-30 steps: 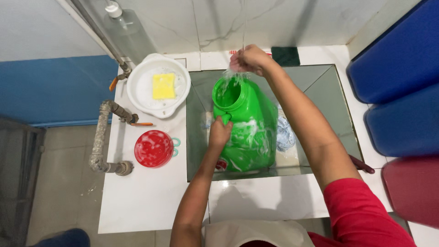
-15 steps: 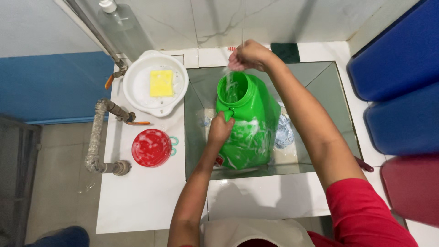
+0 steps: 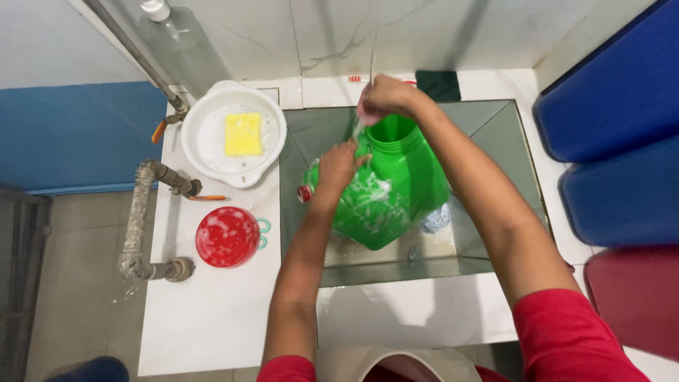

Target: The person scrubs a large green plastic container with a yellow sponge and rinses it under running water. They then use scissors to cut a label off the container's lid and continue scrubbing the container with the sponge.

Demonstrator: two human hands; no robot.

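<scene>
While the left hand (image 3: 341, 164) steadies the green jug (image 3: 389, 187), right hand (image 3: 385, 97) at rim.

We see both bare forearms reaching forward from red sleeves, elbows low in the frame. Our left hand (image 3: 338, 161) sits palm down, fingers spread and curved, the wrist bent a little inward. Our right hand (image 3: 384, 96) is farther forward and higher, fingers curled in a loose fist, knuckles up. The right forearm runs on a long slant; the left runs nearly straight ahead. The two hands are near each other, not touching.
</scene>
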